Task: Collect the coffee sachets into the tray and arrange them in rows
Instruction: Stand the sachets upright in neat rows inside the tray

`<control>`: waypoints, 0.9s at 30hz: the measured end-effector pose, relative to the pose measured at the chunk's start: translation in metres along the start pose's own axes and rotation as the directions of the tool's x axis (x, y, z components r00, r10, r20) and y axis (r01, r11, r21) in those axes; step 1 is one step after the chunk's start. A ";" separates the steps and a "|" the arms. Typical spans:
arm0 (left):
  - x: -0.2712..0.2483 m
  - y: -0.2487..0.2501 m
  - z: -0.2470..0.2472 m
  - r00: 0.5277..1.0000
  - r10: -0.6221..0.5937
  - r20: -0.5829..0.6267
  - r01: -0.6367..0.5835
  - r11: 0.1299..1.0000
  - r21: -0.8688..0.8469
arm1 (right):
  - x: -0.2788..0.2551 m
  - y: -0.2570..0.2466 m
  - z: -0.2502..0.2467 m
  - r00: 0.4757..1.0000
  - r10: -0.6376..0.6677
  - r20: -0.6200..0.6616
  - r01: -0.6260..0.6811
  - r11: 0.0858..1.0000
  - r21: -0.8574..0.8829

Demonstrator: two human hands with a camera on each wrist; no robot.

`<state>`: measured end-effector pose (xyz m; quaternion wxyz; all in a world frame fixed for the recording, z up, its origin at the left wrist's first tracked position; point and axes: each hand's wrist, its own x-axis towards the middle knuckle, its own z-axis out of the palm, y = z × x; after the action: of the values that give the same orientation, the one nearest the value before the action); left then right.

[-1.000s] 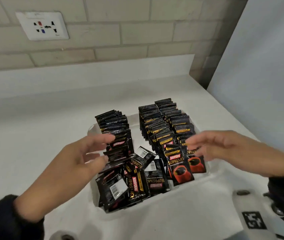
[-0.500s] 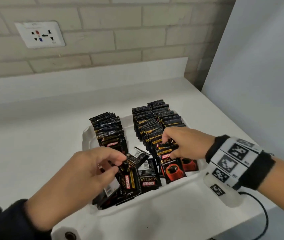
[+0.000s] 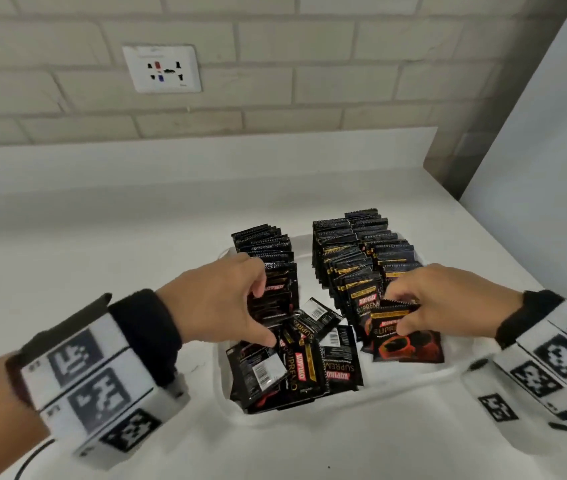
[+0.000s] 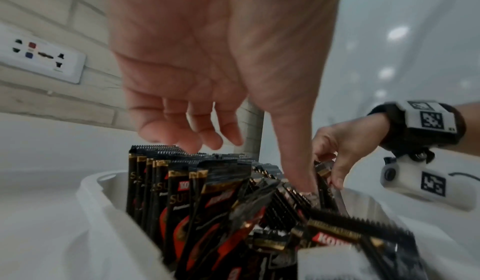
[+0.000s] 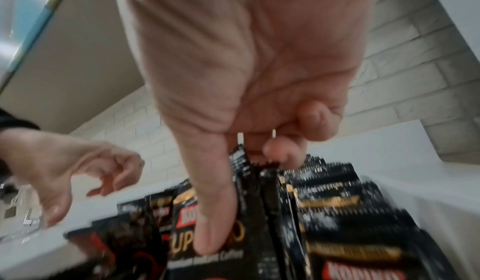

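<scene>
Right hand pinches the front sachet of the right-side rows, thumb on its printed face, fingers curled behind the top edge; wrist view confirms the thumb pressed flat on the pack. That sachet stands at the near end of the two upright rows running away from the grip toward the wall. Left hand holds nothing clearly: fingers loosely curled above the left row, thumb pointing down into the loose pile just below and between both hands. All sachets seen are already inside the tray; none visible on the counter. Judged progress: collecting done, three rows mostly built, left row shorter. Remaining: stand up the jumbled near-side pile and fill the rows.
</scene>
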<state>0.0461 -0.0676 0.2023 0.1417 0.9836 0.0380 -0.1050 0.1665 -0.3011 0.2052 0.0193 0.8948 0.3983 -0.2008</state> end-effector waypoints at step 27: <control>0.036 -0.033 -0.024 0.993 -0.107 0.056 0.108 0.994 -0.021 | 0.085 -0.101 -0.015 0.916 -0.370 -0.153 0.324 0.909 -0.261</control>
<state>0.0821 -0.0271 0.2083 0.1486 0.9751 0.0882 -0.1390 0.1500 -0.1697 0.1998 0.0470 0.8164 0.5721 -0.0630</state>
